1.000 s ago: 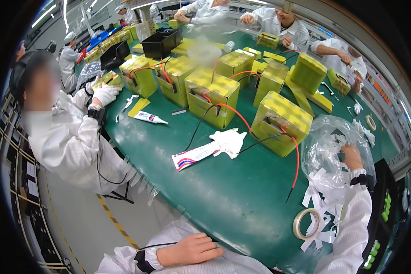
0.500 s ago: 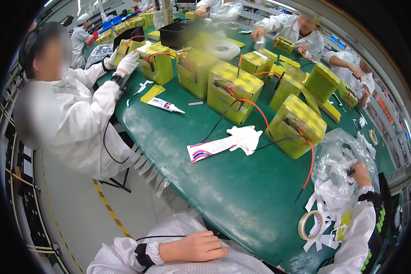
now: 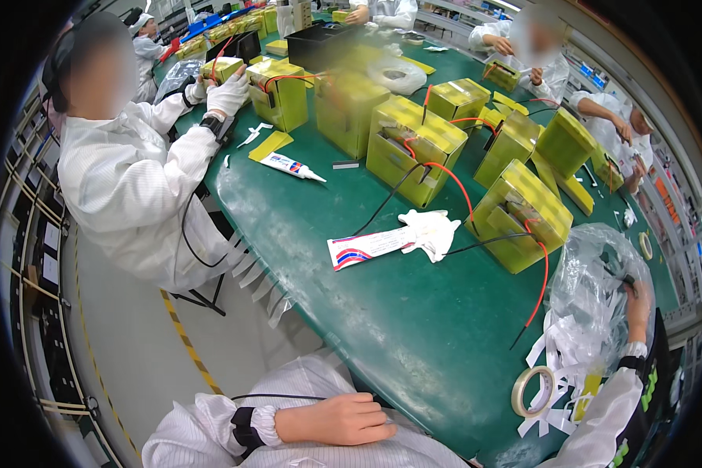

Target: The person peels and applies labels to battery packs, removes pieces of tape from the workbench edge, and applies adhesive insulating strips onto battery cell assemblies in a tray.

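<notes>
Left hand (image 3: 343, 419) rests on the lap at the near edge of the green desk (image 3: 382, 327), fingers loosely curled, nothing in it. Right hand (image 3: 638, 300) is up inside a clear plastic bag (image 3: 593, 288) at the right desk edge; looks pinched on something small and dark, can't tell for sure. Tape roll (image 3: 532, 390) and white paper strips (image 3: 558, 355) just below the bag. Nearest yellow-green box (image 3: 519, 214) beside the bag, red wire (image 3: 540, 285) trailing out.

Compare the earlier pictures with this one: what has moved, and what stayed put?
The view swung left, so the table slid rightward in frame. The right hand stays reaching into the clear plastic bag; the left hand stays resting in the lap. The tape roll and white glove have not moved.
</notes>
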{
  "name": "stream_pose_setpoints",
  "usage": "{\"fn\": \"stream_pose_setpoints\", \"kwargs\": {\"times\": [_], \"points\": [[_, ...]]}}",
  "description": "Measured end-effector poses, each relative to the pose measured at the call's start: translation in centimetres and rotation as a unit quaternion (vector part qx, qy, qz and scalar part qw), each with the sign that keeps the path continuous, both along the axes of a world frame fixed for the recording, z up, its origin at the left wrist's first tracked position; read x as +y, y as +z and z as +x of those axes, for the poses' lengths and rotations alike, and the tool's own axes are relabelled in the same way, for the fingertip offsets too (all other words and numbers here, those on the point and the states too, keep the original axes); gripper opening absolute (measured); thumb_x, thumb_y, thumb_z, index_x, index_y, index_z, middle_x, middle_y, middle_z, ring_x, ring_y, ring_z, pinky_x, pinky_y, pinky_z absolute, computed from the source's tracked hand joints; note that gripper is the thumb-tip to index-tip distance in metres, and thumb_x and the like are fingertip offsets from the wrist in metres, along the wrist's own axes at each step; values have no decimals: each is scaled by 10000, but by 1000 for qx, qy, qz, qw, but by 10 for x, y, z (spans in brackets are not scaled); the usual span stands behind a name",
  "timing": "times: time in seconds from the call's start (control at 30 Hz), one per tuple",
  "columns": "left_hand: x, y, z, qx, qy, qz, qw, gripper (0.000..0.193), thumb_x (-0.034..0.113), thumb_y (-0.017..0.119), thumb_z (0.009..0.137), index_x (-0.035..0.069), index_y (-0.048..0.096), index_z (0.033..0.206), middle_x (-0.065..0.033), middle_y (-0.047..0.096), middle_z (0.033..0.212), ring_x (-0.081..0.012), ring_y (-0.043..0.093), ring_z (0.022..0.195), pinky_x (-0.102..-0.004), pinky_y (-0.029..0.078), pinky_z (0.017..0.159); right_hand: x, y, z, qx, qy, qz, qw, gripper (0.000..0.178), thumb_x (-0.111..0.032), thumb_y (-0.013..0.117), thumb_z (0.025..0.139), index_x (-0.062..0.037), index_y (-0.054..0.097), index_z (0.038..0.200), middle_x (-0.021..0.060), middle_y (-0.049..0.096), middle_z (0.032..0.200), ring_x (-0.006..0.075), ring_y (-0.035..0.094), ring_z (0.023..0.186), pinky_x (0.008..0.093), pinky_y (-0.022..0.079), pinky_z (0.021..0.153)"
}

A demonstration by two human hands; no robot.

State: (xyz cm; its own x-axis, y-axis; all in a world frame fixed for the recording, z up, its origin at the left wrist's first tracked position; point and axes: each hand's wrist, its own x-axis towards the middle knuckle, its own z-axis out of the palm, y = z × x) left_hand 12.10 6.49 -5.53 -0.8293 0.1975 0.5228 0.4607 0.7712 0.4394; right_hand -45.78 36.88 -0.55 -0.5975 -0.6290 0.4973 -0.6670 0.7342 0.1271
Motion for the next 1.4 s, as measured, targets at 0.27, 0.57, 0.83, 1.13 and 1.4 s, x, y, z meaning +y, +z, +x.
{"fn": "stream_pose_setpoints", "kwargs": {"times": [0.27, 0.57, 0.83, 1.13, 1.4], "points": [[4, -1, -4, 4, -5, -6, 1000, 146, 78, 495, 715, 44, 506, 857, -13, 374, 626, -124, 431, 584, -236, 338, 540, -8, 7, 39, -6, 1, 37, 999, 149, -102, 544, 770, -24, 554, 897, 167, 558, 869, 361, 521, 800, 398, 415, 667], [4, 3, -5, 14, -11, -16, 1000, 157, 78, 495, 707, 43, 505, 860, -9, 367, 621, -119, 423, 576, -235, 330, 531, 24, -2, 22, 147, 7, 6, 989, 181, -35, 555, 750, -5, 552, 928, 185, 561, 861, 334, 545, 796, 373, 430, 677], [5, 8, -12, 76, 13, 17, 997, 134, 70, 541, 688, 32, 521, 815, -15, 378, 605, -126, 422, 545, -250, 331, 488, -51, 37, 161, 29, 136, -130, 982, 101, 25, 548, 754, 36, 551, 854, 156, 549, 743, 265, 531, 648, 277, 415, 612], [33, 29, -46, -48, 20, 267, 962, 206, 141, 583, 758, 5, 515, 897, -96, 511, 786, -235, 514, 691, -319, 412, 587, -74, 80, 261, -103, 137, -470, 866, 151, -27, 525, 822, 34, 567, 953, -7, 574, 833, 43, 477, 682, 163, 367, 615], [50, 24, -91, -146, 1, 487, 861, 526, 312, 538, 825, -50, 333, 1147, -192, 478, 1089, -248, 487, 1017, -320, 401, 840, -125, 36, 369, -360, 167, -564, 724, 116, -56, 596, 776, 8, 561, 865, 22, 572, 739, 72, 513, 576, 191, 403, 523]]}}
